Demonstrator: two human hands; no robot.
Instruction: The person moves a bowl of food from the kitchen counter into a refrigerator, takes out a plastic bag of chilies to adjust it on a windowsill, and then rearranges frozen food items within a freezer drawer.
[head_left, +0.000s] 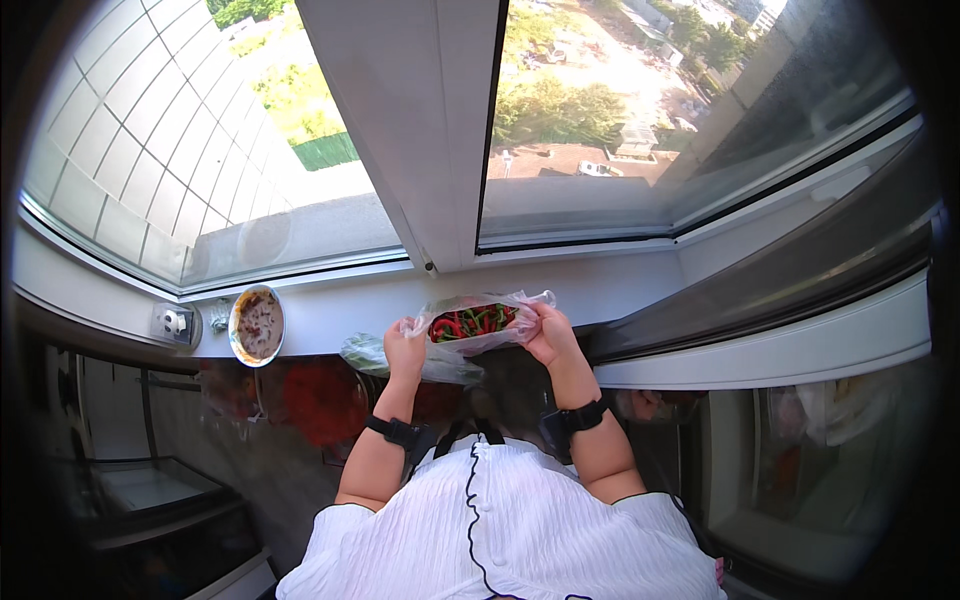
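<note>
A clear plastic bag (480, 345) is stretched wide between my hands, its mouth facing up at the window sill's front edge. Red and green chili peppers (474, 321) fill it. My left hand (405, 354) grips the bag's left rim, and my right hand (551, 334) pinches the gathered plastic on the right. Just beneath and left of my left hand lies another clear bag (365, 354) with something pale green inside; its contents are hard to make out. Part of that bag is hidden behind my left hand.
On the white sill (322, 322) stands a bowl (257, 326) with a pale, reddish-flecked content. A small boxed panda figure (175, 324) sits farther left. Window frames (442, 225) rise behind. Below the sill are red bags (322, 401); a dark curved panel (750, 292) borders the right.
</note>
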